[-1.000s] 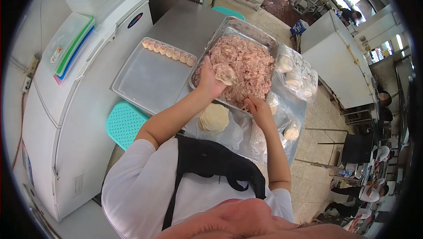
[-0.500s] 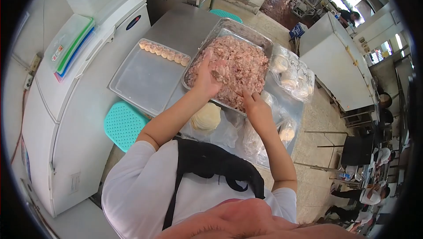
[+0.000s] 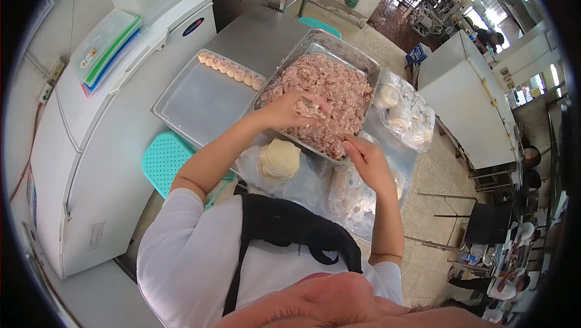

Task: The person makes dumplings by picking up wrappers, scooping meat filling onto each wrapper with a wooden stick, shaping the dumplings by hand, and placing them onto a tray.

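Observation:
A deep metal pan (image 3: 370, 65) is heaped with pink ground meat (image 3: 324, 77). Over its near left part, my left hand (image 3: 289, 110) is cupped round a dumpling (image 3: 310, 108) with meat showing on it. My right hand (image 3: 368, 160) is closed at the pan's near right edge, pinching a thin tool whose tip is at the meat; its kind is hard to make out. Below the pan, a stack of round pale dough wrappers (image 3: 279, 158) rests on plastic. To the left, a shallow tray (image 3: 196, 101) has a row of filled dumplings (image 3: 230, 69) along its far edge.
Plastic bags of pale dough pieces (image 3: 402, 107) lie right of the pan, with more bagged pieces (image 3: 354, 192) near my right forearm. A white freezer (image 3: 136, 128) stands left. A turquoise stool (image 3: 166, 161) is under the tray's edge. Other people work at far right.
My left hand has turned and come down closer to the near left side of the meat. My right hand has drawn back toward me and right, with the tool farther from the left palm.

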Demonstrator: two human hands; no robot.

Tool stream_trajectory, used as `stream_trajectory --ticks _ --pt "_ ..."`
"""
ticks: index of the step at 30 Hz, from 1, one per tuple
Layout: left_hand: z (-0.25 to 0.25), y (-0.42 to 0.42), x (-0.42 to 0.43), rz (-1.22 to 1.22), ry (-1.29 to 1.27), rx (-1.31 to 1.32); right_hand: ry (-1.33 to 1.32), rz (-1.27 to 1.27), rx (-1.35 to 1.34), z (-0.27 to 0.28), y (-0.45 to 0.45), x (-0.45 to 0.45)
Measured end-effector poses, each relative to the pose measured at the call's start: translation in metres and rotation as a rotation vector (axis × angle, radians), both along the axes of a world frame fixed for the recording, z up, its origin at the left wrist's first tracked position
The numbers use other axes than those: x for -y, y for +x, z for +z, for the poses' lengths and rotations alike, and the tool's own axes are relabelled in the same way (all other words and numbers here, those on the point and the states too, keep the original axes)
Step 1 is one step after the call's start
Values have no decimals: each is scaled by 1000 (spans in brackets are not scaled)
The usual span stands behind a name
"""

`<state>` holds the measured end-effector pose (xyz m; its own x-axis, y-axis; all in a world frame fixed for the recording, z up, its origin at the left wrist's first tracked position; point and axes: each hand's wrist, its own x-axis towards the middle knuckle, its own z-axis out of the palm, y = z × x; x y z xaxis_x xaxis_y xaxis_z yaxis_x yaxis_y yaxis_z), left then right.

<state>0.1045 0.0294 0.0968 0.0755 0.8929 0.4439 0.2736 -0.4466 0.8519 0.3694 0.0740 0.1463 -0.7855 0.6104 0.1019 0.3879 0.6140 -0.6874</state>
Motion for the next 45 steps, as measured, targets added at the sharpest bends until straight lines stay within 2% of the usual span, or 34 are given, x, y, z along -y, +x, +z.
stream_trajectory --ticks 2,4,6,7,8,9,10,11,12,14,15,16,17,18,19,20,21,22,23,24,25,27,29,31,33,34,35,37,39,40,41,43,44,45 --pt "0 -11 -2 -240 -162 -99 0 29 -35 -19 -2 -3" --pt "-9 -13 -1 -191 -116 -198 0 59 -71 -39 -4 -13" --pt "-22 -14 -4 -148 -66 -302 12 100 34 -50 -2 -29" --pt "-31 -13 -6 -42 -149 -336 12 97 34 -56 0 -32" --pt "-41 -13 -9 68 -230 -368 171 8 117 -59 1 -35" --pt "-62 -14 -14 72 -226 -368 333 -79 197 -61 0 -39" --pt "-88 -16 -21 218 -246 -322 340 -73 196 -59 -6 -30" --pt "-91 -16 -22 364 -267 -271 367 -135 118 -57 -11 -11" --pt "-92 -21 -27 369 -264 -266 393 -197 40 -55 -15 -2" --pt "-69 -25 -29 60 -533 -247 407 -171 91 -100 -14 -23" --pt "-71 -23 -25 50 -537 -244 411 -155 140 -116 -9 -29" --pt "-74 -19 -20 163 -421 -294 411 -158 147 -112 0 -33" --pt "-73 -20 -16 287 -299 -343 410 -182 314 -101 6 -40" --pt "-70 -23 -13 283 -297 -348 398 -217 477 -92 11 -41" --pt "-63 -24 -9 260 -322 -241 397 -228 476 -82 13 -37" --pt "-52 -24 -5 237 -349 -132 347 -241 391 -70 16 -33" --pt "-40 -22 -2 225 -348 -131 298 -256 309 -58 18 -28" --pt "-22 -21 2 145 -229 -107 297 -266 313 -41 17 -22" --pt "-14 -21 4 71 -112 -82 123 -257 202 -25 13 -15" --pt "-15 -23 2 68 -113 -82 -51 -245 88 -18 7 -10" --pt "-15 -25 -3 -16 -143 -136 -53 -247 87 -25 0 -6" --pt "-16 -30 -12 -103 -171 -190 33 -74 -94 -46 -13 -3" --pt "-18 -33 -20 -117 0 -358 30 -49 -38 -51 -12 -16" --pt "-38 -31 -26 -34 -91 -324 26 -19 15 -44 -9 -20" --pt "-43 -35 -31 62 -177 -292 317 -307 178 -22 -9 -14" --pt "-44 -36 -33 58 -267 -286 318 -303 179 -25 -14 -7" --pt "-40 -35 -33 51 -356 -277 374 -255 135 -32 -21 3" --pt "-22 -28 -27 44 -379 -327 427 -212 95 -57 -20 -3" --pt "-24 -24 -22 34 -400 -382 297 -208 34 -98 -7 -34" --pt "-41 -28 -22 31 -398 -291 368 -294 524 -76 -4 -33" --pt "-48 -31 -20 26 -396 -205 373 -294 517 -79 5 -38" --pt "-56 -34 -15 70 -321 -276 249 -292 227 -86 24 -38" --pt "-58 -31 -12 121 -251 -329 247 -297 231 -86 25 -35" --pt "-58 -29 -12 114 -254 -327 54 -277 126 -88 24 -31"
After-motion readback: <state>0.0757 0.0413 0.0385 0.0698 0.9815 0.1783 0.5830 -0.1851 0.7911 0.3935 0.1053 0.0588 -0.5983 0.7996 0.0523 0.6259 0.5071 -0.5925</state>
